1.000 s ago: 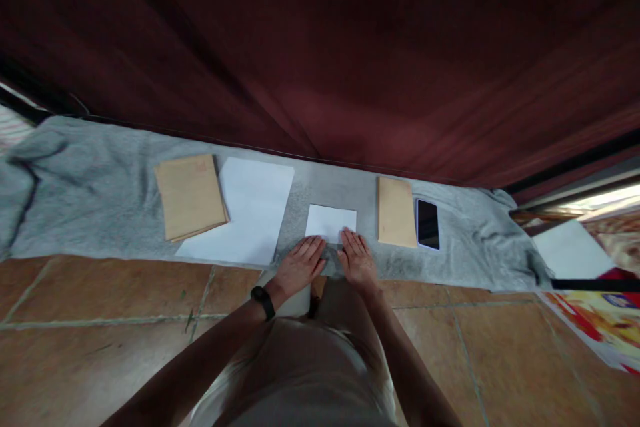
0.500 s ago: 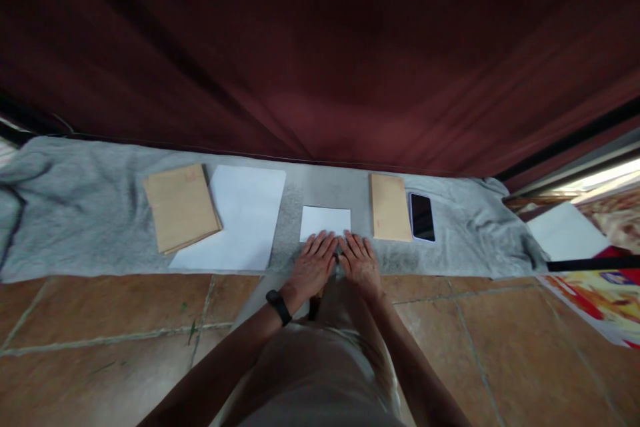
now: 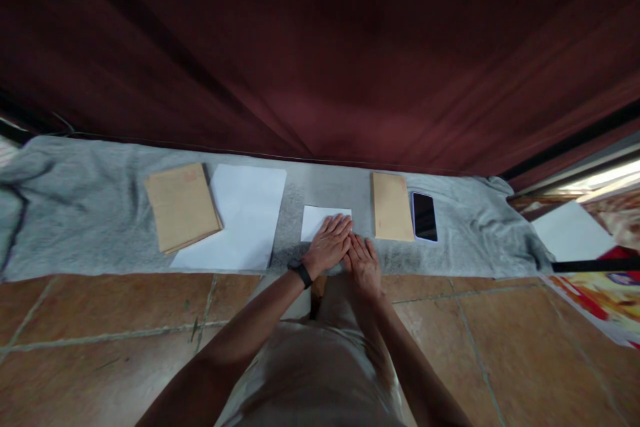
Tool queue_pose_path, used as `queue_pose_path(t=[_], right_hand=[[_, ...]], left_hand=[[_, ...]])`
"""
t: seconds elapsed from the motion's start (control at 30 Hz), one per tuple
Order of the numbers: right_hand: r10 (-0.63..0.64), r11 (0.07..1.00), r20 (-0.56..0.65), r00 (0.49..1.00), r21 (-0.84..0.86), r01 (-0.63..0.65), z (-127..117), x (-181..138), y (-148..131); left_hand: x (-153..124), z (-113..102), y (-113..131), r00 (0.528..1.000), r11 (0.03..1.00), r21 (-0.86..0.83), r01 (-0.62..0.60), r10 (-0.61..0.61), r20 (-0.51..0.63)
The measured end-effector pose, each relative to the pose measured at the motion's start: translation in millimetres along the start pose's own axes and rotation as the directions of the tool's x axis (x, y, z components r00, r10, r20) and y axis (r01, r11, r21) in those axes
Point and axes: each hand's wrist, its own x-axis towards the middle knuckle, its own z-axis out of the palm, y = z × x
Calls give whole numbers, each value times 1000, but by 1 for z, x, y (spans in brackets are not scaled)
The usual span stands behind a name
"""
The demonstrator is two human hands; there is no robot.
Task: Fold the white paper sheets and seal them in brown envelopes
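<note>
A small white piece of paper [image 3: 315, 219], seemingly folded, lies in front of me on the grey cloth. My left hand [image 3: 329, 243] rests flat over its right part, fingers stretched out and covering the lower right area. Close beside it, my right hand [image 3: 364, 265] lies with its fingers extended near the paper's lower right corner; the two hands touch or nearly touch. Neither hand grips anything. A larger white sheet [image 3: 245, 213] lies to the left, partly under a stack of brown envelopes [image 3: 183, 207]. To the right is another pile of brown envelopes [image 3: 393, 207].
A phone [image 3: 425, 217] lies beside the right envelopes. The grey cloth [image 3: 100, 207] covers a long narrow surface ending at a dark red curtain [image 3: 320, 80]. At the far right are a white sheet [image 3: 573, 232] and a colourful printed package [image 3: 605, 303]. Tiled floor [image 3: 440, 320] lies below.
My left hand has slid right and forward across the white paper toward its right edge. My right hand has shifted slightly back toward me.
</note>
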Motion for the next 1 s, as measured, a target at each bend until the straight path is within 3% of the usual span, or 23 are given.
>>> queue_pose_path(t=[0.23,0.37,0.63,0.8,1.0], right_hand=[[18,1000,-8,1000,4,-18,1,0,-1],[11,1000,-16,1000,-4,-11,4,-1,2],[-19,1000,6,1000,8,19,2,2,-3],[-100,994,63,993,57,97,5,1,-18],[-89,995,43,995,53,86,8,-3,-18]], left_hand=[[4,-1,-3,998,999,4,52,-52,-35],[-22,-5,-8,994,994,28,102,-101,-39],[-85,-15,-6,998,992,102,69,-68,-17],[-91,-16,-4,998,989,133,66,-68,6],[-93,-19,-5,997,985,160,65,-72,39]])
